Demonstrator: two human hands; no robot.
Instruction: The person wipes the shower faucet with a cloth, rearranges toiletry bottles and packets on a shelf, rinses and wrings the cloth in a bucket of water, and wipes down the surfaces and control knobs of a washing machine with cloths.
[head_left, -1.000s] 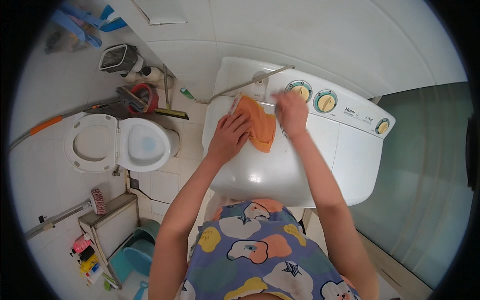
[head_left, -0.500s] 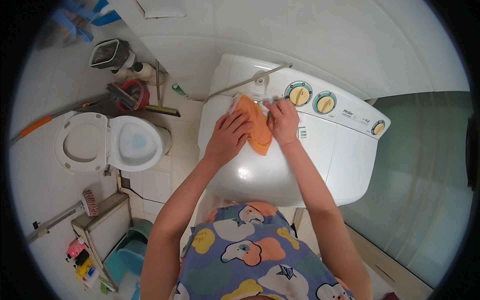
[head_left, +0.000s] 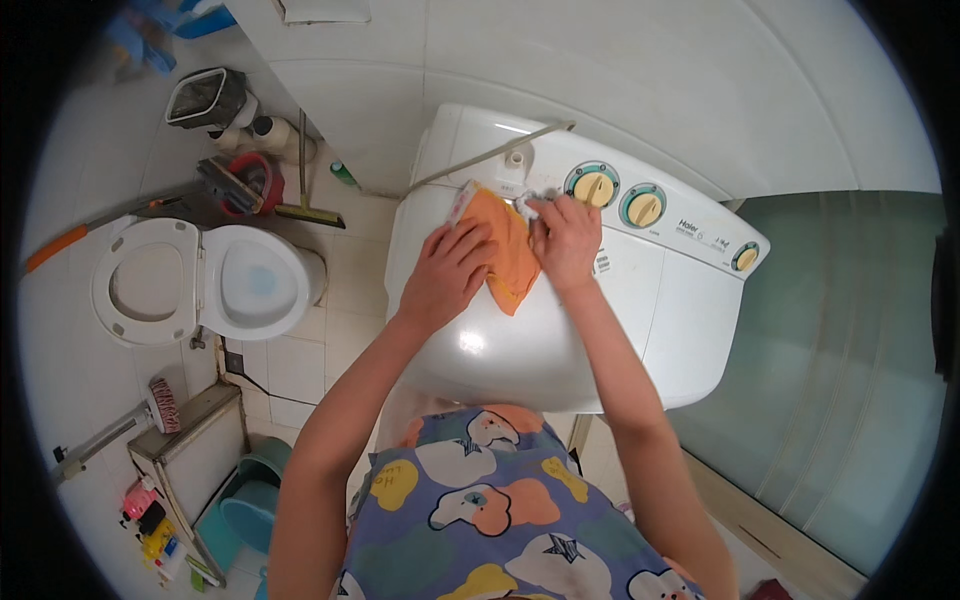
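On the white lid of a twin-tub washing machine (head_left: pixel 620 330) lies an orange cloth (head_left: pixel 509 255) with a pale strip along its upper left edge. My left hand (head_left: pixel 449 270) is closed over the cloth's left side, fingers bent together on top and thumb hidden. At the cloth's upper right, my right hand (head_left: pixel 567 238) has its fingers pinched together on a small crumpled white piece (head_left: pixel 524 207). Whether that piece belongs to the cloth I cannot tell. The control dials (head_left: pixel 593 188) are just beyond my right fingers.
A thin grey hose (head_left: pixel 480 158) crosses the machine's back left corner. To the left stand an open toilet (head_left: pixel 312 280), a red bucket (head_left: pixel 270 185), a squeegee (head_left: pixel 310 215) and a bin (head_left: pixel 208 98). Teal basins (head_left: pixel 248 515) sit at lower left. A frosted glass panel (head_left: pixel 830 330) borders the right.
The whole view has shifted slightly. Both hands stay at the cloth; its lower tip looks slightly bunched and shows a yellower fold.
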